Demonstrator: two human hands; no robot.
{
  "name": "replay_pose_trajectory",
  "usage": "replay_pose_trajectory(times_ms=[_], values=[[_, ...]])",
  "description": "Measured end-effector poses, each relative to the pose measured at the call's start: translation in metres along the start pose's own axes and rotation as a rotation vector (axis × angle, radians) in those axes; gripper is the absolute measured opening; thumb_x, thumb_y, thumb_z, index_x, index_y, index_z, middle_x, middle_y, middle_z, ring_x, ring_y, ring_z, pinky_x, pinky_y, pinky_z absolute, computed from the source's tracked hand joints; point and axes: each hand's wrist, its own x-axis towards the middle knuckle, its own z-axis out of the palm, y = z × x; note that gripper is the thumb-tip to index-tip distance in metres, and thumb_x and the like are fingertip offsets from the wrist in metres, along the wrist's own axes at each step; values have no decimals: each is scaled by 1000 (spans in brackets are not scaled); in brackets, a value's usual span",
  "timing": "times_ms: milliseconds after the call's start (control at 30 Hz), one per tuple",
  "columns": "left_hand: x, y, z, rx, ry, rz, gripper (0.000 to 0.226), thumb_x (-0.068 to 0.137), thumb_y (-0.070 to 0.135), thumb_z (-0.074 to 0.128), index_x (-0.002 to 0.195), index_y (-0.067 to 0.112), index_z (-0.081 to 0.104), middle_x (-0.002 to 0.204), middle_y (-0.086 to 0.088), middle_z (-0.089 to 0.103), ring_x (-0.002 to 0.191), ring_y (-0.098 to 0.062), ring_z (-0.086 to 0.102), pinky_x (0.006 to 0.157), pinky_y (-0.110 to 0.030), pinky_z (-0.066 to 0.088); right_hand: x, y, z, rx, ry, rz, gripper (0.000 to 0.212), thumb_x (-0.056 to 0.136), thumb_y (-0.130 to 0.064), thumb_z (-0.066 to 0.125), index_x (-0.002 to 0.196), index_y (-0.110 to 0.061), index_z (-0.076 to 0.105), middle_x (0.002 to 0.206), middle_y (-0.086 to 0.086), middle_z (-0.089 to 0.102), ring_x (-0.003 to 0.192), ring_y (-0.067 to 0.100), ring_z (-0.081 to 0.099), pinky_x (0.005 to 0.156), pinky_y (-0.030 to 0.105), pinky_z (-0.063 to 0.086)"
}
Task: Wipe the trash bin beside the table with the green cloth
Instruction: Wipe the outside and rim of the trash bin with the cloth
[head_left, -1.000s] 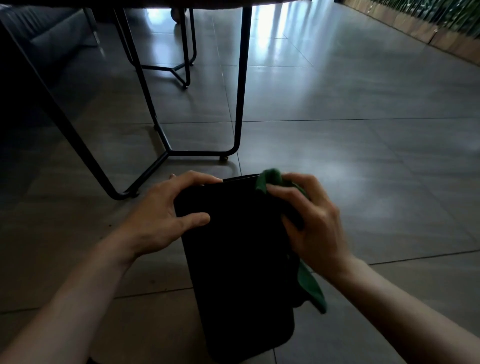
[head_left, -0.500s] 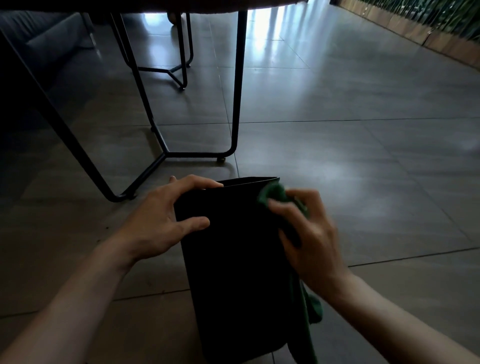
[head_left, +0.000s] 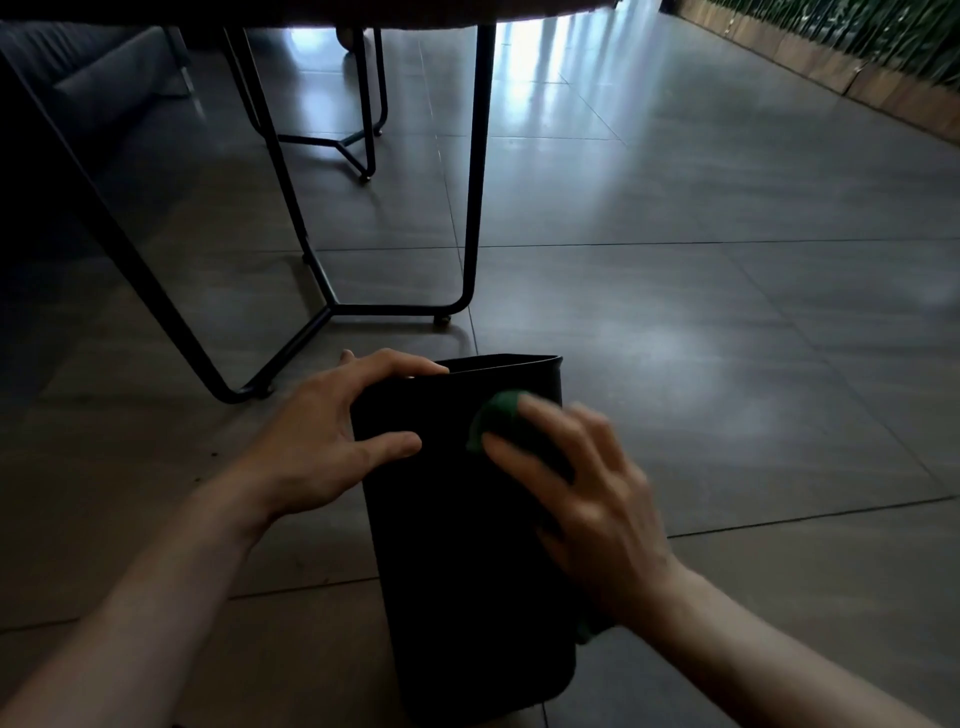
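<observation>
Gleaming grey floor tiles (head_left: 675, 291) (table legs (head_left: 475, 171) behind); right fingers (head_left: 524, 462) clamp green cloth (head_left: 493, 415) on bin (head_left: 457, 545).

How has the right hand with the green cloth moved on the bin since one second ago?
Yes. The right hand slid the green cloth from the far right corner of the rim down onto the near face of the trash bin, toward the person.

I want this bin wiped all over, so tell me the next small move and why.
Probably sweep the right hand down the near face of the trash bin. The green cloth sits pressed just below the rim, the lower wall looks unwiped, and the left hand steadies the top corner.
</observation>
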Motion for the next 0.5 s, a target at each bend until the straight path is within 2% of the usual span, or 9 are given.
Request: replay_pose_trajectory(times_ms=[100, 167, 233, 267, 333, 367, 400, 433, 500], values=[[1, -2, 0, -8, -7, -2, 57, 80, 11, 81, 121, 46, 63, 113, 24, 69, 117, 12, 54, 114, -8, 17, -47, 0, -3, -102, -252, -215, 75, 89, -53, 71, 155, -29, 44, 164, 2, 34, 139, 38, 43, 98, 53, 50], [1, -3, 1, -4, -13, 4, 58, 80, 12, 81, 122, 47, 62, 112, 22, 69, 117, 5, 56, 105, -1, 21, -64, 6, -9, -132, -356, -294, 84, 86, -50, 73, 159, -31, 36, 168, -1, 29, 142, 37, 41, 98, 51, 53], [1, -2, 1, -1, -13, -1, 58, 80, 13, 81, 122, 48, 62, 111, 22, 68, 117, 0, 56, 97, 2, 28, -70, 13, -16, -135, -384, -353, 76, 92, -24, 66, 161, -31, 34, 168, -1, 28, 141, 37, 43, 94, 46, 59], [1, -1, 1, -11, -9, -5, 58, 80, 13, 81, 122, 49, 62, 111, 23, 67, 117, 1, 56, 103, -3, 31, -71, 16, -20, -123, -378, -372, 68, 96, -13, 58, 159, -31, 38, 166, 0, 32, 138, 36, 46, 93, 42, 61], [1, 2, 1, -40, -11, -5, 57, 80, 10, 81, 122, 45, 63, 112, 27, 66, 116, 8, 56, 122, -27, 25, -67, 20, -28, -82, -358, -367, 50, 103, -5, 45, 146, -31, 55, 155, 3, 50, 127, 35, 55, 85, 35, 63], [1, 2, 1, -51, -15, -3, 57, 81, 9, 80, 122, 43, 63, 113, 28, 66, 115, 13, 55, 125, -36, 19, -63, 20, -32, -53, -361, -342, 46, 104, -4, 45, 137, -29, 62, 148, 5, 58, 120, 35, 60, 78, 34, 64], [1, 3, 0, -60, -19, -3, 56, 81, 8, 80, 122, 42, 63, 114, 28, 66, 114, 15, 54, 126, -39, 16, -57, 19, -35, -3, -365, -295, 41, 102, -3, 48, 128, -27, 68, 141, 7, 64, 113, 35, 63, 72, 36, 63], [1, 2, 0, -68, -21, -4, 56, 81, 8, 80, 122, 43, 63, 114, 27, 66, 115, 16, 54, 125, -35, 17, -50, 18, -37, 70, -352, -215, 34, 99, -3, 54, 118, -24, 73, 134, 8, 67, 109, 33, 64, 71, 37, 61], [0, 2, -1, -77, -27, -11, 57, 81, 10, 80, 120, 47, 62, 112, 23, 68, 117, 11, 54, 117, -23, 25, -34, 18, -46, 250, -257, 30, 21, 90, -4, 68, 99, -20, 77, 121, 7, 68, 104, 27, 66, 80, 34, 57]])
